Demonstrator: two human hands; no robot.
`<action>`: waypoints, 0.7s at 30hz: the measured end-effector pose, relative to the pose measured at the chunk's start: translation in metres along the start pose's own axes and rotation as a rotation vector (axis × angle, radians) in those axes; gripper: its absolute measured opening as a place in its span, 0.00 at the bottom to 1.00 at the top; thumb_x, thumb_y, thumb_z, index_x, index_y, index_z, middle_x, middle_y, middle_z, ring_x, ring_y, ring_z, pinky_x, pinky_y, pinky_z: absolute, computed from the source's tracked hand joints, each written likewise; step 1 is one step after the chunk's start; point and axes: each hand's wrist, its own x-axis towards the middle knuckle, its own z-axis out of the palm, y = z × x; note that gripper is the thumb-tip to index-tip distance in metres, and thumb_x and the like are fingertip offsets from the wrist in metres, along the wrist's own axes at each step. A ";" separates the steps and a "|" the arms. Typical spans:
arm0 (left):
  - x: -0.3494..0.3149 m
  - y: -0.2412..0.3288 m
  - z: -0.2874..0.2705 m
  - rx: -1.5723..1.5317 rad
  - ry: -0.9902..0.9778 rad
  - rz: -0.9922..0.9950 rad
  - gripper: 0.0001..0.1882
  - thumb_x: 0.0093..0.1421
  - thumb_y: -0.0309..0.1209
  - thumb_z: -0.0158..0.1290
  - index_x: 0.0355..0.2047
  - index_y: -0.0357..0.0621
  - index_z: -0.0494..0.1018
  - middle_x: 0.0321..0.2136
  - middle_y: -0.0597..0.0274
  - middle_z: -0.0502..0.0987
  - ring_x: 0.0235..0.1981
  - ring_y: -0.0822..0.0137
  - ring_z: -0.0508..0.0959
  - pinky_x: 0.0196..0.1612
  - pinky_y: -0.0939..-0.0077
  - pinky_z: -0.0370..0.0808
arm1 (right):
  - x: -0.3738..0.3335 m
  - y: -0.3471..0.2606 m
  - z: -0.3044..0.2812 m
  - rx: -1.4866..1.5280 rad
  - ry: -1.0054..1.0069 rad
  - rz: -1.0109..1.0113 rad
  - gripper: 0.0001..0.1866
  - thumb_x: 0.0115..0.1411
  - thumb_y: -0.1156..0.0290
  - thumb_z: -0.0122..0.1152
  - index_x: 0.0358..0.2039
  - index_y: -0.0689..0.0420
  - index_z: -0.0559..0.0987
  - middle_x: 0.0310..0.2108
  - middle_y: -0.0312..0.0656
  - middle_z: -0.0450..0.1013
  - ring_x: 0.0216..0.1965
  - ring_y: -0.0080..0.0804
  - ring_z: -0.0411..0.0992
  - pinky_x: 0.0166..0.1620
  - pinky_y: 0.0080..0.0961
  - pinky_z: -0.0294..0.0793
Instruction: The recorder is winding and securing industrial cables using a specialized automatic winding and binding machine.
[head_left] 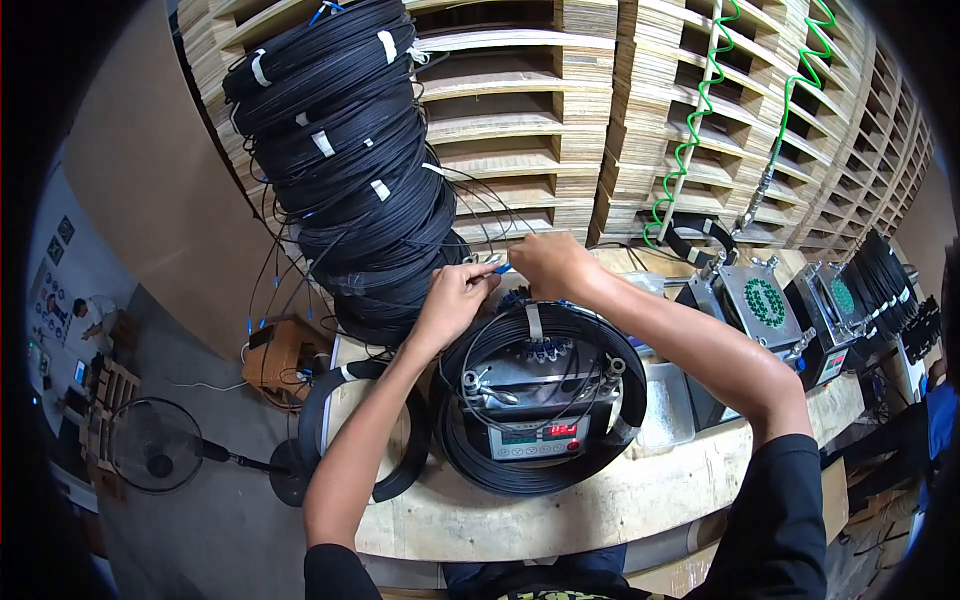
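Above the far side of the bench, my left hand [458, 297] and my right hand [552, 266] meet with fingers closed. A small blue cable connector [502, 268] shows between them, pinched from both sides; its ends are hidden by my fingers. Just below my hands, a coil of black cable [462, 452] lies around a metal machine [540, 390] with a lit panel. White tape binds the coil at its far side. Several small blue connectors [545, 348] sit in a row on the machine's top.
A tall stack of black cable coils [350, 150] stands behind my left hand. Another black coil [312, 420] lies left on the wooden bench [520, 525]. A clear tray [665, 405] and two similar machines [765, 300] stand right. A fan [158, 447] is on the floor left.
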 end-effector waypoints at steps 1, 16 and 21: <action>-0.001 0.007 -0.006 -0.006 -0.079 -0.121 0.14 0.62 0.27 0.57 0.46 0.34 0.79 0.28 0.54 0.82 0.26 0.74 0.78 0.32 0.75 0.75 | -0.001 0.003 0.004 0.076 0.007 0.029 0.12 0.48 0.73 0.67 0.35 0.61 0.83 0.35 0.52 0.80 0.40 0.48 0.80 0.37 0.40 0.81; 0.040 0.070 -0.022 0.580 -0.439 0.078 0.09 0.53 0.25 0.63 0.33 0.32 0.81 0.30 0.40 0.81 0.33 0.48 0.83 0.40 0.60 0.79 | -0.062 0.051 0.039 1.095 0.027 -0.020 0.26 0.54 0.82 0.58 0.56 0.66 0.74 0.41 0.42 0.80 0.40 0.25 0.77 0.47 0.22 0.76; 0.040 0.074 -0.007 0.664 -0.397 0.037 0.08 0.53 0.25 0.62 0.32 0.33 0.81 0.31 0.41 0.81 0.36 0.47 0.83 0.41 0.58 0.79 | -0.063 0.055 0.048 1.252 -0.020 -0.013 0.28 0.57 0.85 0.54 0.60 0.67 0.70 0.46 0.44 0.78 0.44 0.26 0.75 0.49 0.21 0.75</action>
